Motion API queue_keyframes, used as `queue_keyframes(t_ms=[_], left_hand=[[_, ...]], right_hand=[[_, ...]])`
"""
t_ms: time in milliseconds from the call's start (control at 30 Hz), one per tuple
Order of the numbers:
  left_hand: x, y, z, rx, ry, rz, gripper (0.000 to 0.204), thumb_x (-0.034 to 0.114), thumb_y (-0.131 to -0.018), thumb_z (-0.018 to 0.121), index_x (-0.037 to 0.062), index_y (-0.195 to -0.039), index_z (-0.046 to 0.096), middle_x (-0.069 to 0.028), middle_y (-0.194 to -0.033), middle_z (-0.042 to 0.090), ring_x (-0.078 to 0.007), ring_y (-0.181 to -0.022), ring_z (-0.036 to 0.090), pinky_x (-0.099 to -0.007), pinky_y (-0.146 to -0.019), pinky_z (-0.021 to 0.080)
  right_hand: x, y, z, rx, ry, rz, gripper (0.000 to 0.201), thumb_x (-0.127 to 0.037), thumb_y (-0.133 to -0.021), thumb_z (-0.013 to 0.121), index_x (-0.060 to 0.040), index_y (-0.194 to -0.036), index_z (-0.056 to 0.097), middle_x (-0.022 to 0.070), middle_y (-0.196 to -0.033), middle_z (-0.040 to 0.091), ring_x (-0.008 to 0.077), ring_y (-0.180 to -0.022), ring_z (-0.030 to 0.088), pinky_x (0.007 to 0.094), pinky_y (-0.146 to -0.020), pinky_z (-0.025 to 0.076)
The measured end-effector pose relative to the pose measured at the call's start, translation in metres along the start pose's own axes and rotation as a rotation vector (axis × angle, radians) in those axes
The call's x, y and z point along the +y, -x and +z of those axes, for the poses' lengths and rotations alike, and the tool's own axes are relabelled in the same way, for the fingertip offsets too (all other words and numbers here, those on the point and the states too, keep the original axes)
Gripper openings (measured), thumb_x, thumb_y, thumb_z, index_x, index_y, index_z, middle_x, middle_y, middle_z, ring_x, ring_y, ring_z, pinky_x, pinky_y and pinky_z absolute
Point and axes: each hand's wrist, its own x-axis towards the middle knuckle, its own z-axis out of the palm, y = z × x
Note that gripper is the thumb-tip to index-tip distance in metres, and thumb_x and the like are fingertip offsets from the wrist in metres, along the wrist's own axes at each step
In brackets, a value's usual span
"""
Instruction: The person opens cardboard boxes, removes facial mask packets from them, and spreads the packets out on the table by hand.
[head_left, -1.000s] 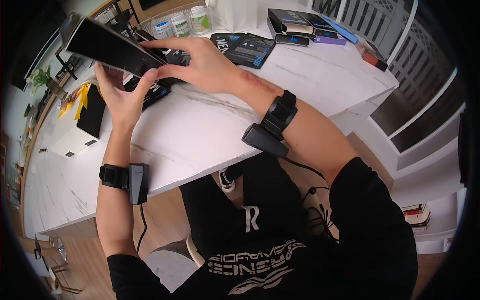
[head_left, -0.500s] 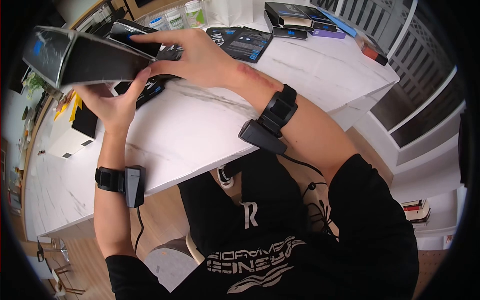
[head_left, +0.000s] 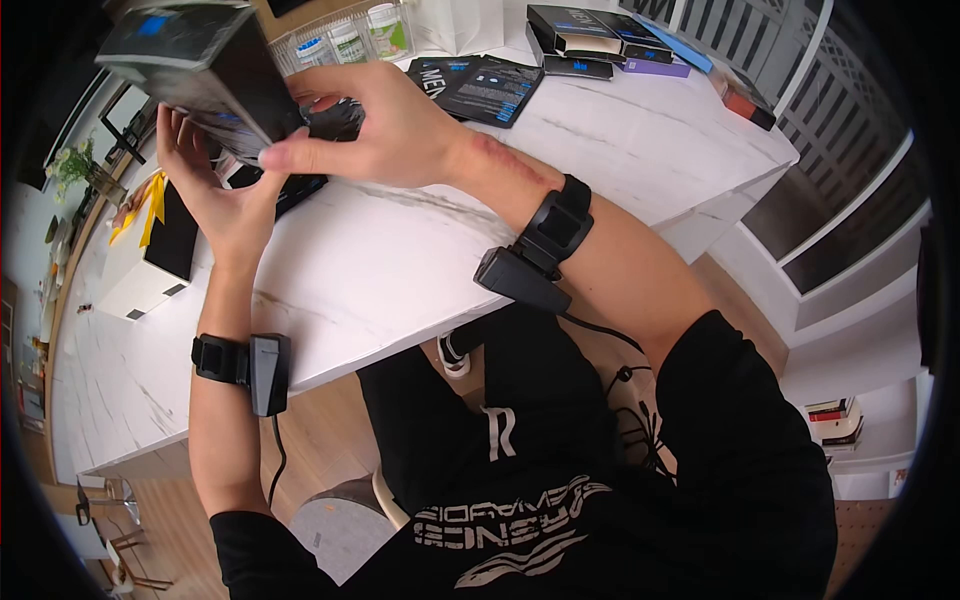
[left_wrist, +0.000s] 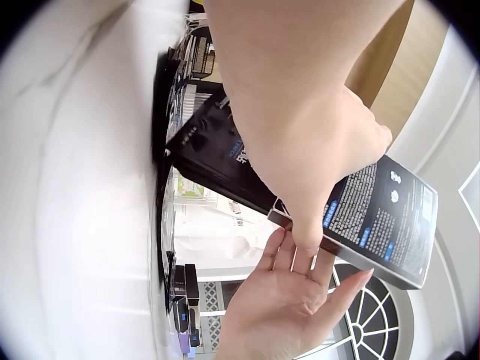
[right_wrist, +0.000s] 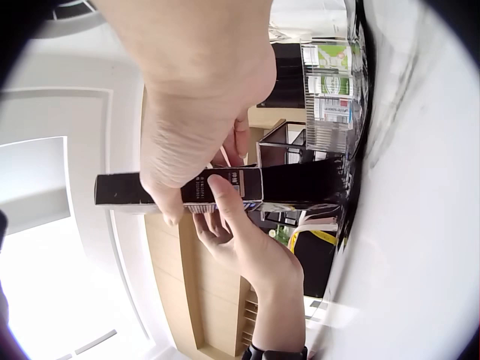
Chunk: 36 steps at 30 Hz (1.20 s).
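A black printed box [head_left: 195, 75] is held up over the table at the upper left of the head view. My left hand [head_left: 230, 205] grips it from below, its thumb along the narrow side in the right wrist view. My right hand [head_left: 385, 130] holds the near edge, thumb in front and fingers partly hidden behind. In the left wrist view rows of white text cover the box's broad face [left_wrist: 379, 214]. A black pouch [left_wrist: 217, 154] with blue lettering appears at the box's lower end, partly hidden by the left wrist.
Flat black pouches [head_left: 490, 88] lie on the white marbled table [head_left: 390, 260]. Farther back are a clear bin of bottles [head_left: 345, 42] and stacked black boxes [head_left: 600, 40]. A white-and-black box [head_left: 165, 245] with yellow ribbon stands left. A flower vase [head_left: 100, 180] is behind it.
The box first swung left and tilted toward the camera, then came back right and more upright. My right thumb has shifted left onto its near edge. Both hands still hold the box.
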Motion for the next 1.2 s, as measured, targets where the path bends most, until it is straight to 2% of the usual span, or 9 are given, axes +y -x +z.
queue_keyframes(t_ms=[233, 367, 433, 600, 667, 800, 867, 967, 1200], left_hand=[[0.005, -0.009, 0.003, -0.038, 0.028, 0.033, 0.113, 0.016, -0.063, 0.093, -0.0002, -0.15, 0.022, -0.0172, -0.149, 0.034, -0.0287, -0.138, 0.037, -0.04, -0.115, 0.027], [0.009, -0.011, 0.002, -0.04, -0.062, 0.023, 0.097, 0.021, -0.075, 0.086, -0.0015, -0.149, 0.027, -0.0208, -0.147, 0.039, -0.0288, -0.139, 0.037, -0.0378, -0.115, 0.027], [0.0, -0.01, 0.001, -0.021, -0.059, -0.117, 0.084, 0.027, -0.086, 0.075, -0.0022, -0.149, 0.028, -0.0227, -0.147, 0.04, -0.03, -0.138, 0.037, -0.0374, -0.114, 0.026], [-0.019, -0.002, 0.0, -0.037, -0.167, -0.278, 0.069, 0.032, -0.095, 0.065, -0.0026, -0.144, 0.032, -0.0246, -0.147, 0.039, -0.0285, -0.138, 0.037, -0.0365, -0.112, 0.029], [-0.024, -0.001, -0.001, -0.067, -0.173, -0.326, 0.073, 0.037, -0.093, 0.066, -0.0019, -0.145, 0.032, -0.024, -0.146, 0.041, -0.0288, -0.137, 0.039, -0.0364, -0.111, 0.032], [-0.02, 0.0, -0.001, -0.134, -0.188, -0.428, 0.074, 0.04, -0.092, 0.067, -0.001, -0.144, 0.034, -0.0232, -0.145, 0.042, -0.0294, -0.136, 0.04, -0.0367, -0.111, 0.032], [-0.017, 0.001, -0.001, -0.283, -0.157, -0.418, 0.082, 0.046, -0.086, 0.071, -0.0056, -0.141, 0.038, -0.0259, -0.14, 0.046, -0.0328, -0.132, 0.044, -0.0389, -0.11, 0.034], [-0.013, 0.005, 0.0, -0.468, -0.188, -0.389, 0.092, 0.051, -0.076, 0.078, -0.0053, -0.14, 0.041, -0.027, -0.135, 0.049, -0.0353, -0.126, 0.051, -0.0408, -0.106, 0.039], [-0.019, 0.013, -0.005, -0.728, -0.216, -0.398, 0.095, 0.049, -0.07, 0.082, -0.0039, -0.138, 0.044, -0.0277, -0.127, 0.053, -0.0375, -0.118, 0.055, -0.0416, -0.101, 0.045]], right_hand=[[0.008, 0.001, 0.005, 0.095, 0.03, 0.03, 0.044, -0.028, -0.078, 0.078, 0.0006, -0.109, 0.065, 0.0156, -0.093, 0.072, 0.0228, -0.087, 0.071, 0.0333, -0.083, 0.055], [0.016, -0.003, 0.003, 0.296, -0.027, 0.035, 0.032, -0.017, -0.083, 0.073, 0.0015, -0.107, 0.063, 0.013, -0.09, 0.073, 0.019, -0.079, 0.072, 0.0297, -0.074, 0.057], [0.018, -0.003, 0.0, 0.326, -0.042, 0.056, 0.033, -0.017, -0.083, 0.073, 0.0014, -0.108, 0.062, 0.0124, -0.09, 0.073, 0.0182, -0.078, 0.071, 0.0295, -0.073, 0.057], [0.025, -0.007, -0.012, 0.563, -0.065, 0.15, 0.028, -0.017, -0.087, 0.071, 0.0029, -0.103, 0.061, 0.0113, -0.089, 0.072, 0.0136, -0.076, 0.069, 0.0269, -0.069, 0.055], [0.025, -0.007, -0.021, 0.613, -0.124, 0.188, 0.032, -0.02, -0.091, 0.069, 0.0044, -0.107, 0.056, 0.0103, -0.09, 0.071, 0.0129, -0.076, 0.067, 0.0271, -0.068, 0.053], [0.038, -0.01, -0.034, 0.708, -0.314, 0.104, 0.028, -0.007, -0.098, 0.058, 0.0067, -0.12, 0.051, 0.0094, -0.111, 0.064, 0.0117, -0.096, 0.061, 0.024, -0.083, 0.049], [0.037, -0.009, -0.04, 0.728, -0.227, 0.13, 0.03, -0.008, -0.099, 0.055, 0.0078, -0.123, 0.047, 0.0137, -0.113, 0.063, 0.0155, -0.099, 0.062, 0.0265, -0.086, 0.049], [0.046, -0.01, -0.042, 0.895, -0.009, 0.145, 0.035, -0.019, -0.094, 0.065, 0.0049, -0.114, 0.049, 0.0133, -0.1, 0.068, 0.0148, -0.084, 0.067, 0.0286, -0.074, 0.053], [0.042, -0.01, -0.054, 0.933, -0.081, 0.131, 0.042, -0.02, -0.098, 0.057, 0.0049, -0.126, 0.039, 0.0165, -0.109, 0.064, 0.019, -0.093, 0.064, 0.0319, -0.085, 0.048]])
